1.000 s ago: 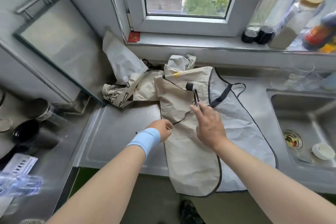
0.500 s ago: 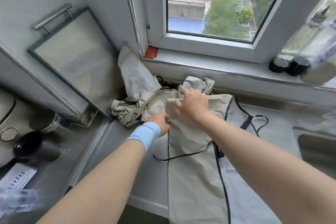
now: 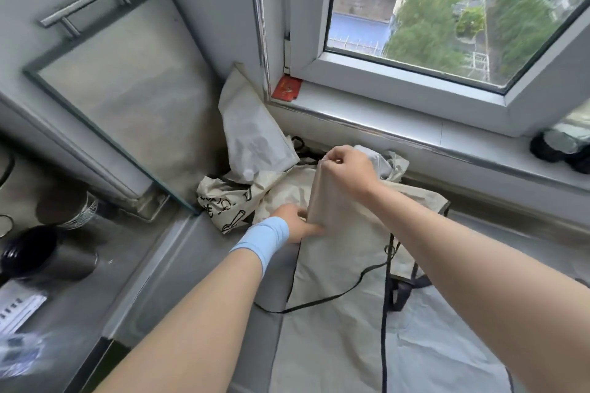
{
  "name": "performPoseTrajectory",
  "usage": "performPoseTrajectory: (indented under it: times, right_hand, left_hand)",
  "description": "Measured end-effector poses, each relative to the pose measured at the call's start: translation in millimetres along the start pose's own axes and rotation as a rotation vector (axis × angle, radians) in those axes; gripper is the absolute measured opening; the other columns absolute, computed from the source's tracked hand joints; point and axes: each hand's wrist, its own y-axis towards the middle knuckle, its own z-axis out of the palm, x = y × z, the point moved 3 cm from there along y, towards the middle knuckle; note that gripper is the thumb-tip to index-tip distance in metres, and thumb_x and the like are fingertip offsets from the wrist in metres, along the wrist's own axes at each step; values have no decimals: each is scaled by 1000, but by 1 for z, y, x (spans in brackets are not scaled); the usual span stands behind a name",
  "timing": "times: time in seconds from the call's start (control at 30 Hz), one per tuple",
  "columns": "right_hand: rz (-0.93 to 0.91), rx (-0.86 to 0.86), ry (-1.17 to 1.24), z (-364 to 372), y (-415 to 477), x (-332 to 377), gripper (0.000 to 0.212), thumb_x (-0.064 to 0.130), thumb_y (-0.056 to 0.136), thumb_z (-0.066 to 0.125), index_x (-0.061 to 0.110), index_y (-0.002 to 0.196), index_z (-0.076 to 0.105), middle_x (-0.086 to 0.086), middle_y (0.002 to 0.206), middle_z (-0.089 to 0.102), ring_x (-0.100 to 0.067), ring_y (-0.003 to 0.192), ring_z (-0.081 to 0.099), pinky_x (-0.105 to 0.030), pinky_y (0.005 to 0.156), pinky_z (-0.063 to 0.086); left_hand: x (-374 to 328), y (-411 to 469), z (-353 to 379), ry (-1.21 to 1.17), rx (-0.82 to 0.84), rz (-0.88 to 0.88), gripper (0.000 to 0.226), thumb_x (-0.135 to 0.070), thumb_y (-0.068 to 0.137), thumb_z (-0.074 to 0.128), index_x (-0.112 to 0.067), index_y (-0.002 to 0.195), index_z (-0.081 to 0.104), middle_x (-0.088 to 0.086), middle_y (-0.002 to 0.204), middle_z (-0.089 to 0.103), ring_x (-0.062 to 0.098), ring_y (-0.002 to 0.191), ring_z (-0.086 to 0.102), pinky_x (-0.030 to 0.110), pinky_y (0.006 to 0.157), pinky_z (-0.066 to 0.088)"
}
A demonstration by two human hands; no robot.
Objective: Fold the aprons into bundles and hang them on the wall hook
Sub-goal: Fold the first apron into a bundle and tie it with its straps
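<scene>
On a steel counter (image 3: 191, 265) below a window, a person's right hand (image 3: 346, 169) pinches the far edge of a beige apron (image 3: 335, 271) between thumb and curled fingers, holding it up as an upright fold; the rest of the cloth lies flat toward the near edge. The left hand (image 3: 300, 223), a blue wristband (image 3: 263, 241) behind it, rests against the fold's base on the left, its fingers hidden behind the cloth, so its grip cannot be judged. Crumpled aprons (image 3: 223, 201) lie heaped in the far-left corner.
</scene>
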Motion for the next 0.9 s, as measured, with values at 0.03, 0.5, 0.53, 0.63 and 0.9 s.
performPoseTrajectory:
  times: [0.03,0.5,0.53,0.63,0.9]
  right_hand:
    - [4,0,23,-4,3,-1,13,18,84,58,24,76,66,4,93,64,-13,86,57,-25,72,41]
    - [-226,-144,-188,-12,2,5,29,32,84,71,27,112,66,4,112,64,-18,107,56,-37,96,46]
    - [-276,-222,-236,-12,-7,2,23,31,86,67,25,108,66,3,108,63,-20,105,56,-39,93,45]
    - [-231,-346,-326,-15,-42,-10,26,46,88,54,21,83,61,2,88,59,-22,85,58,-35,72,47]
    - [222,155,-904,-8,-95,-44,29,46,84,57,18,89,63,2,89,63,-22,85,62,-27,63,41]
  left_hand:
    - [-2,1,0,-28,23,26,29,-34,73,79,-19,96,69,-9,82,68,6,68,61,17,61,52]
    - [7,-12,-48,275,-267,-90,34,-20,98,40,0,114,63,16,120,63,34,108,58,32,87,45]
    - [8,-16,-50,316,-303,-94,36,-16,98,37,0,117,62,17,124,61,34,113,57,33,90,45]
    - [-3,-27,-49,395,-415,-84,35,-12,93,38,-8,119,62,16,125,60,34,115,56,36,92,45]
    - [-42,-33,6,375,-194,227,24,-16,88,45,-31,87,63,-3,102,69,21,93,63,30,80,51]
